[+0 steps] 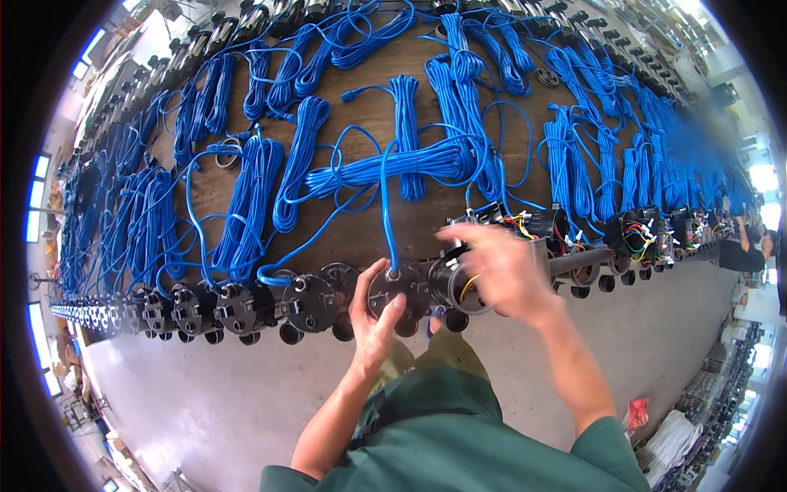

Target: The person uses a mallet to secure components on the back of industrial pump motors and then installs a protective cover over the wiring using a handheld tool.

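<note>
My left hand (371, 321) is closed around a round black end cap (402, 289) at the table's near edge, thumb on its face and fingers at its left side. A blue cable (386, 201) runs up from this cap onto the table. Just right of it lies an open cylindrical housing (456, 287) with a yellow wire showing inside. Over that housing my right hand (507, 271) hangs, blurred by motion, its index finger stretched to the left. Nothing shows between its fingers.
Coiled blue cables (254, 201) cover much of the brown tabletop (348, 234). Capped black cylinders (238, 310) line the near edge on the left. Further right, open units show coloured wires (639, 238). A person (746, 250) stands far right; a red packet (638, 412) lies lower right.
</note>
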`<state>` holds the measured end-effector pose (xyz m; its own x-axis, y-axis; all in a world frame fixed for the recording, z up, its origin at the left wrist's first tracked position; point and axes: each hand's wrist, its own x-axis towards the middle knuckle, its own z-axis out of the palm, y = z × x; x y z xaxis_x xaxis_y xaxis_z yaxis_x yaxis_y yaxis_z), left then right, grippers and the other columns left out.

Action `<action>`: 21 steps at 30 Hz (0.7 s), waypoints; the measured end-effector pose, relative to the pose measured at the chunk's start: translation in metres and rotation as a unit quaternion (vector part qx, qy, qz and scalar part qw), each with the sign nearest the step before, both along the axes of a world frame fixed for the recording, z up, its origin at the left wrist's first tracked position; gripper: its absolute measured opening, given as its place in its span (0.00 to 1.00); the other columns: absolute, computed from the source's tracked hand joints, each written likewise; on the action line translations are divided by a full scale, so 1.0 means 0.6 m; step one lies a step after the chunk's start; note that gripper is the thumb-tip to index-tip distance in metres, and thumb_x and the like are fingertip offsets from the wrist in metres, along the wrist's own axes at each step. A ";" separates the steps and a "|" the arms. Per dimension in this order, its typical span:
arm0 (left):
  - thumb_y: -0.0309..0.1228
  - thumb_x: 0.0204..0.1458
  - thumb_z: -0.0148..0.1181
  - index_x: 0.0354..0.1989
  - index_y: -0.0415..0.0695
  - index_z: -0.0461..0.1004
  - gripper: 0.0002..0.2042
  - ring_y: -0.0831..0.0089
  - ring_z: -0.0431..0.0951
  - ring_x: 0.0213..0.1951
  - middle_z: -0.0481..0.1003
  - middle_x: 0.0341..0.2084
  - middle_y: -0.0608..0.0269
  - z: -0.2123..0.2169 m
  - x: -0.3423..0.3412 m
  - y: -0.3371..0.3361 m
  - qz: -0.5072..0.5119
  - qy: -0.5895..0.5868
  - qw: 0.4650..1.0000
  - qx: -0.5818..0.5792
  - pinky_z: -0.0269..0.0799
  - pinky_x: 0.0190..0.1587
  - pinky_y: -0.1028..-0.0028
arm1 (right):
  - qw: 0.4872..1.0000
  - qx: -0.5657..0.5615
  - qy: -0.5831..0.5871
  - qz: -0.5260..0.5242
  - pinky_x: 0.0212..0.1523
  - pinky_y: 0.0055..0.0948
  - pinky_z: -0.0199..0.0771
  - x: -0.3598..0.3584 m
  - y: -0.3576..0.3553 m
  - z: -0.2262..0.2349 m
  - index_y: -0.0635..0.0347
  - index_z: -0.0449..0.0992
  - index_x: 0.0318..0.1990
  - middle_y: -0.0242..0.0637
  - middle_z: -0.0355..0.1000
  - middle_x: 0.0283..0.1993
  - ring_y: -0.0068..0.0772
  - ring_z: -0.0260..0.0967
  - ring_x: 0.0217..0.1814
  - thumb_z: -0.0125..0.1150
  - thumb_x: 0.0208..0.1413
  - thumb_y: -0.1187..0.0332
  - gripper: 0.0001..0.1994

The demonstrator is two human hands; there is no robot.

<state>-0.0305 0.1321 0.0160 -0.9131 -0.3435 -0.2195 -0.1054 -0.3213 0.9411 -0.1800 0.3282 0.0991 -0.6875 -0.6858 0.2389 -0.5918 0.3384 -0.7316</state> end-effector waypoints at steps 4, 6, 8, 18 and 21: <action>0.41 0.54 0.68 0.65 0.36 0.70 0.32 0.65 0.72 0.60 0.72 0.59 0.54 -0.029 -0.003 0.004 0.022 0.042 0.997 -0.056 0.66 0.66 0.64 | 0.902 0.341 0.150 -0.220 0.61 0.42 0.72 -0.016 0.205 0.008 0.65 0.75 0.57 0.44 0.78 0.56 0.48 0.75 0.58 0.57 0.51 0.85 0.23; 0.44 0.54 0.67 0.64 0.35 0.71 0.33 0.63 0.72 0.61 0.72 0.59 0.53 -0.038 -0.006 0.007 0.035 0.060 0.994 -0.080 0.65 0.66 0.63 | 0.863 0.442 0.181 -0.167 0.62 0.43 0.68 0.005 0.242 -0.016 0.61 0.73 0.61 0.41 0.75 0.58 0.48 0.70 0.63 0.58 0.48 0.85 0.29; 0.48 0.54 0.66 0.62 0.33 0.71 0.35 0.59 0.72 0.61 0.72 0.58 0.50 -0.035 -0.009 0.009 0.040 0.060 0.994 -0.088 0.65 0.67 0.61 | 0.860 0.441 0.204 -0.157 0.60 0.45 0.68 0.012 0.247 -0.028 0.59 0.76 0.59 0.40 0.74 0.58 0.48 0.69 0.61 0.62 0.44 0.84 0.29; 0.48 0.55 0.65 0.62 0.31 0.71 0.34 0.58 0.72 0.60 0.71 0.57 0.47 -0.042 -0.004 0.003 0.039 0.097 0.988 -0.116 0.66 0.65 0.61 | 0.858 0.474 0.188 -0.066 0.46 0.40 0.71 -0.003 0.256 0.037 0.56 0.77 0.41 0.37 0.74 0.43 0.42 0.72 0.47 0.70 0.40 0.71 0.16; 0.46 0.54 0.65 0.62 0.33 0.71 0.33 0.58 0.73 0.59 0.71 0.57 0.48 -0.041 -0.006 -0.005 0.030 0.100 0.986 -0.134 0.66 0.64 0.61 | 0.927 0.329 0.058 -0.169 0.34 0.45 0.77 0.055 0.227 0.075 0.60 0.78 0.41 0.43 0.78 0.34 0.53 0.78 0.34 0.69 0.43 0.71 0.15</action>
<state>-0.0343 0.1293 -0.0085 -0.9050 -0.4199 0.0679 0.1020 -0.0594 0.9930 -0.1469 0.4645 0.1442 -0.8855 -0.4596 -0.0683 -0.4327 0.8692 -0.2392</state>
